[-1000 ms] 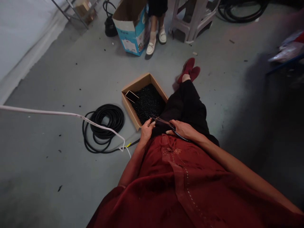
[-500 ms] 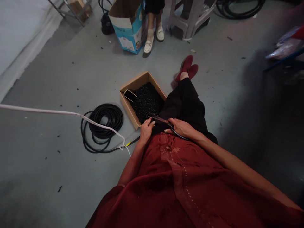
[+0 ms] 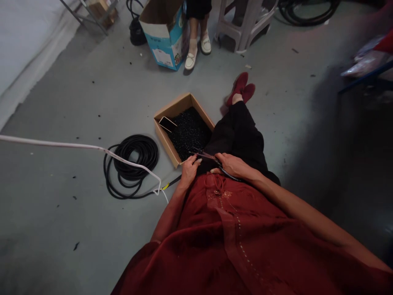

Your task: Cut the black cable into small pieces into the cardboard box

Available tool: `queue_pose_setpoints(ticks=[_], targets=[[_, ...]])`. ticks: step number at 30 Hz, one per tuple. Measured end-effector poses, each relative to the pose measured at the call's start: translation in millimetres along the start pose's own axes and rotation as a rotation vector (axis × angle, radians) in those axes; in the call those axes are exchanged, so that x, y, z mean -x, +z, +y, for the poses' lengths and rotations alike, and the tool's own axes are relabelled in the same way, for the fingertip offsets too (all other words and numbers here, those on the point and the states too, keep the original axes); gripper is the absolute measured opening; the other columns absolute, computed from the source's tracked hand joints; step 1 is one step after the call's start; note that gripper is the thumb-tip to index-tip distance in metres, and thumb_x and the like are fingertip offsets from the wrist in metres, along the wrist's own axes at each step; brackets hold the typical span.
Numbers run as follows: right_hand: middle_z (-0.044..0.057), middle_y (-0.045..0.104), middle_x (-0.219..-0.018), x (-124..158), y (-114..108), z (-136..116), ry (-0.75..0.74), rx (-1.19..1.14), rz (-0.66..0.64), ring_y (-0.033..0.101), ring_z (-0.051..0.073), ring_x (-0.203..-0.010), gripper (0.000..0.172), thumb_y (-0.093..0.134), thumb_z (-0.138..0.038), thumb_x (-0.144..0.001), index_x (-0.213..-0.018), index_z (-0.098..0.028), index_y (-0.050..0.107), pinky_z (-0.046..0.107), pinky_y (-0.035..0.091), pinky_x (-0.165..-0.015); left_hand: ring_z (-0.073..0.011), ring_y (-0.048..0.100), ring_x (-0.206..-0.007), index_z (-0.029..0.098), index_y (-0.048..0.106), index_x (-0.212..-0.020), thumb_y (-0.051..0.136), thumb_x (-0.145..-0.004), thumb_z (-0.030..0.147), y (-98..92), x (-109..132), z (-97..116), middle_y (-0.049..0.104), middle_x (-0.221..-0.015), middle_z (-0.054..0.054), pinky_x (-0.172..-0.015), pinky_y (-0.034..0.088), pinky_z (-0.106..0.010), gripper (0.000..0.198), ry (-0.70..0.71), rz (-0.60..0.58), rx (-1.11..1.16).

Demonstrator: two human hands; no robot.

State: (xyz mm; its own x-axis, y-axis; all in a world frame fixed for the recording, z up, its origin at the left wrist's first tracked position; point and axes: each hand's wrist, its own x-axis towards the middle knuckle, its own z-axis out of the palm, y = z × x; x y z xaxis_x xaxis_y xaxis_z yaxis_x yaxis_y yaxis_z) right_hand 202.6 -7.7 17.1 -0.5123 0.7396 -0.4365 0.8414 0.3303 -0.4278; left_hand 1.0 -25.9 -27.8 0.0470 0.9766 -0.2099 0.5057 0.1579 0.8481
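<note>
My left hand (image 3: pixel 189 171) is closed, thumb against fingers, on the end of a black rubber tube (image 3: pixel 175 180). The tube runs back under my wrist towards a loose black coil (image 3: pixel 146 152) on the floor. In my right hand (image 3: pixel 232 164) are scissors (image 3: pixel 209 156), their blades pointing left and reaching to the fingertips of my left hand. Both hands are over my lap, at the near edge of an open cardboard box (image 3: pixel 166 146). Many short black pieces (image 3: pixel 192 130) fill the box. The tube's very tip is too small to make out.
A white cord (image 3: pixel 76 144) stretches in from the left, bending near a yellow tie (image 3: pixel 166 186). Ahead are a blue carton (image 3: pixel 162 43), another person's white shoes (image 3: pixel 190 59) and a plastic stool (image 3: pixel 242 32). Dark scraps dot the floor.
The scissor blades look slightly farther apart at the left fingertips. Both hands stay nearly in place, and the whole view has shifted very slightly.
</note>
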Motion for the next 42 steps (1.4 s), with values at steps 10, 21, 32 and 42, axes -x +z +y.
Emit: queue_pose_setpoints(ticks=[10, 21, 32, 42], targets=[[0.014, 0.059, -0.095, -8, 14, 6, -0.018, 0.004, -0.018, 0.059, 0.025, -0.085, 0.053, 0.029, -0.062, -0.085, -0.106, -0.015, 0.044, 0.029, 0.040, -0.069, -0.0165, 0.057, -0.103, 0.019, 0.060, -0.111, 0.051, -0.082, 0.029, 6.8, -1, -9, 0.062, -0.110, -0.005, -0.090, 0.044, -0.029, 0.032, -0.004, 0.016, -0.006], [0.013, 0.065, -0.094, -10, 17, 7, 0.065, -0.039, -0.087, 0.062, 0.025, -0.084, 0.047, 0.026, -0.058, -0.087, -0.105, -0.019, 0.045, 0.027, 0.039, -0.064, -0.0173, 0.057, -0.104, 0.019, 0.057, -0.116, 0.051, -0.082, 0.028, 8.8, -5, -16, 0.061, -0.114, -0.005, -0.092, 0.044, -0.032, 0.036, -0.017, -0.011, -0.012], [0.014, 0.065, -0.089, -12, 16, 4, 0.146, 0.008, -0.134, 0.062, 0.027, -0.081, 0.048, 0.027, -0.057, -0.087, -0.107, -0.019, 0.048, 0.030, 0.039, -0.062, -0.0180, 0.057, -0.101, 0.015, 0.060, -0.113, 0.048, -0.083, 0.023, 4.4, -13, -8, 0.064, -0.109, -0.007, -0.091, 0.043, -0.031, 0.033, -0.006, -0.105, -0.187], [0.013, 0.065, -0.091, -19, 21, 6, 0.237, -0.046, -0.166, 0.061, 0.026, -0.082, 0.050, 0.034, -0.060, -0.083, -0.106, -0.020, 0.052, 0.027, 0.039, -0.061, -0.0161, 0.059, -0.087, 0.017, 0.059, -0.114, 0.046, -0.084, 0.026, 5.0, -20, -26, 0.065, -0.103, -0.006, -0.082, 0.046, -0.028, 0.034, -0.041, -0.100, -0.176]])
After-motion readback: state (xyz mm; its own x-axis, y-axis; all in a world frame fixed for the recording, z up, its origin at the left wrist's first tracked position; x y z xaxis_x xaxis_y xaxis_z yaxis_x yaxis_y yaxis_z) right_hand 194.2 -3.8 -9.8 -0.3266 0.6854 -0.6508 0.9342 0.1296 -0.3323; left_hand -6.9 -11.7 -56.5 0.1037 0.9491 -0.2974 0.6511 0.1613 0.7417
